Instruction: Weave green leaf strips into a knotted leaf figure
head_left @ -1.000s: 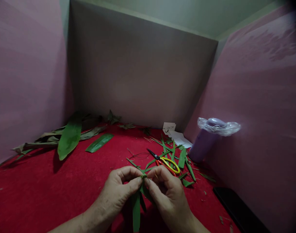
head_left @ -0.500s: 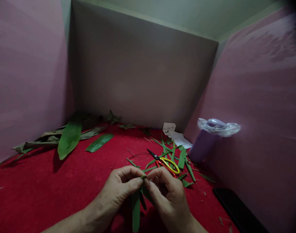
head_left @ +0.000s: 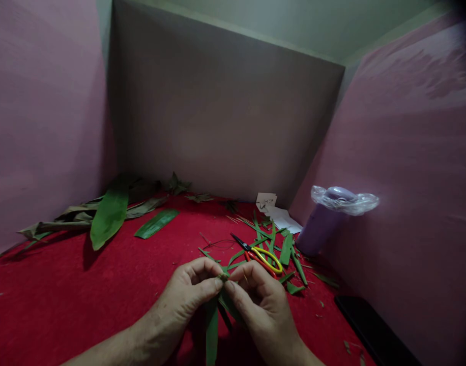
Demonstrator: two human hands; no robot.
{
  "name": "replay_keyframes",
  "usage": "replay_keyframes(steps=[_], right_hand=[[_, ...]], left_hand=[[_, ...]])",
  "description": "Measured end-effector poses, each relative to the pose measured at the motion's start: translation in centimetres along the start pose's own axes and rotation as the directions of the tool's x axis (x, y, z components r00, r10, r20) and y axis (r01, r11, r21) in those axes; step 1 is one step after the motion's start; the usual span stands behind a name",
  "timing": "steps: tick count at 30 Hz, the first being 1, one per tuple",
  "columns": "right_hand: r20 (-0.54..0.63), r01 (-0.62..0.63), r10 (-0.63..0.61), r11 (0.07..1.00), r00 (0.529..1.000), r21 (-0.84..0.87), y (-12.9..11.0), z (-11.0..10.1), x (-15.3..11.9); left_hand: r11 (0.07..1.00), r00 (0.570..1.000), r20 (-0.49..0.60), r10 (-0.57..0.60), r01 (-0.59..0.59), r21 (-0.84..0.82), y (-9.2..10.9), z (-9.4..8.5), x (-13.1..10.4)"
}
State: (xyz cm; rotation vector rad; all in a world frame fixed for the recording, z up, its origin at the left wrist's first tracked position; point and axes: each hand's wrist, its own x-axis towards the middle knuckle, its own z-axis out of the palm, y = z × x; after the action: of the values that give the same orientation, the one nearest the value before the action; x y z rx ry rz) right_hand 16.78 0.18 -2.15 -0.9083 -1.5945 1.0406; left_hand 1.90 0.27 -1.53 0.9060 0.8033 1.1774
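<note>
Dim light leaves the back wall (head_left: 225, 117) shadowed and glints on clear plastic (head_left: 365, 203).

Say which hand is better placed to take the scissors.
Probably the right hand: nearer the scissors than the left hand, with their handles toward it, though both pinch green leaf.

The scissors (head_left: 250, 248) lay on the cloth (head_left: 103, 295), just beyond the right hand (head_left: 273, 305), beside leaf strips (head_left: 286, 250); behind these lay paper sheets (head_left: 283, 218). The bottle (head_left: 319, 230) stood to their right, the phone (head_left: 372, 328) nearer. Leaves (head_left: 110, 216) lay far left.
</note>
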Motion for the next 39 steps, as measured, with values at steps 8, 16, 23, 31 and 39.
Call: replay_keyframes(steps=[8,16,23,31,39], right_hand=[[-0.017,0.018,-0.018,1.0,1.0,-0.003,-0.1,0.0,0.0],[0.012,0.121,-0.121,0.982,0.993,-0.146,-0.1,-0.1,-0.1],[0.058,0.3,-0.302,0.868,0.952,-0.396,0.2,-0.6,-0.3],[0.049,0.167,-0.16,0.913,0.986,-0.373,0.5,-0.4,-0.2],[0.059,0.201,-0.193,0.906,0.979,-0.372,0.3,-0.6,0.1]], left_hand=[[0.998,1.0,-0.003,0.017,-0.016,0.061,0.0,0.1,-0.1],[0.989,0.997,-0.065,0.035,-0.025,0.143,0.7,1.0,-0.4],[0.987,0.996,-0.078,0.03,-0.017,0.161,0.9,1.2,-0.4],[0.983,0.996,-0.063,0.062,-0.05,0.176,0.4,1.0,-0.4],[0.988,0.996,-0.079,0.037,-0.024,0.152,0.6,1.2,-0.3]])
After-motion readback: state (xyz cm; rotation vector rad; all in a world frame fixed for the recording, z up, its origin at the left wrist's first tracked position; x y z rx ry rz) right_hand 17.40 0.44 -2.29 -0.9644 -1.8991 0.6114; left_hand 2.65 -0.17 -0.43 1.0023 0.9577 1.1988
